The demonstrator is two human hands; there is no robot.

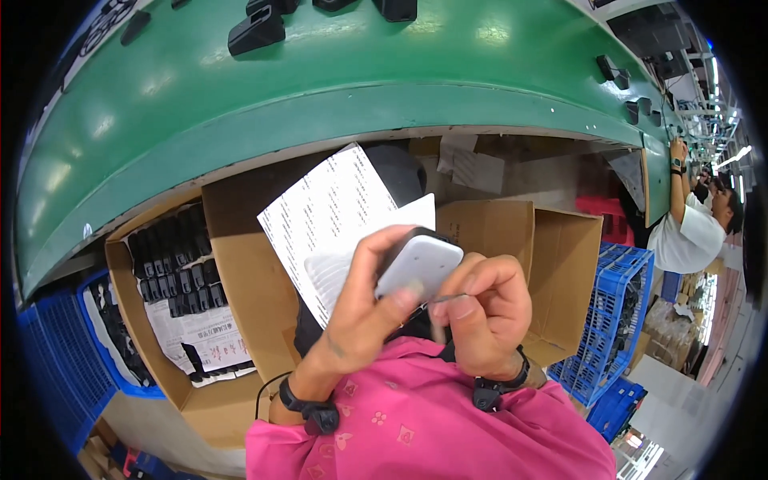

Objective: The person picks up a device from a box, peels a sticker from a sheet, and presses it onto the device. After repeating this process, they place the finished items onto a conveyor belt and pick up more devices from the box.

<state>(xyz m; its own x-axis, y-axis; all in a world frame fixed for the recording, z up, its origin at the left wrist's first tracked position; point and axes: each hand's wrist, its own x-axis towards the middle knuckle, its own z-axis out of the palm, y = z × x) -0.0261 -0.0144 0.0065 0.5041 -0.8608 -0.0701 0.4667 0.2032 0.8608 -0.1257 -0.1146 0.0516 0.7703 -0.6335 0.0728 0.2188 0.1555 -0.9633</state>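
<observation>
My left hand [358, 320] is closed around a rounded part with a pale grey-white face [418, 268] and a black rim, held tilted above my lap. At its right edge, the thumb and fingers of my right hand [490, 308] pinch a small thin strip [450, 298], too small to name surely. Under and behind my left hand lies a white sheet [324, 212] printed with rows of small marks. Pale curved strips [330, 276] lie on that sheet, partly hidden by the hand.
A green workbench [320, 104] curves across the front, with black moulded parts [258, 32] on it. An open carton [228, 280] at left holds rows of black parts and newspaper. Another carton [564, 276] and a blue crate [604, 312] stand right. Farther right sits another person [688, 236].
</observation>
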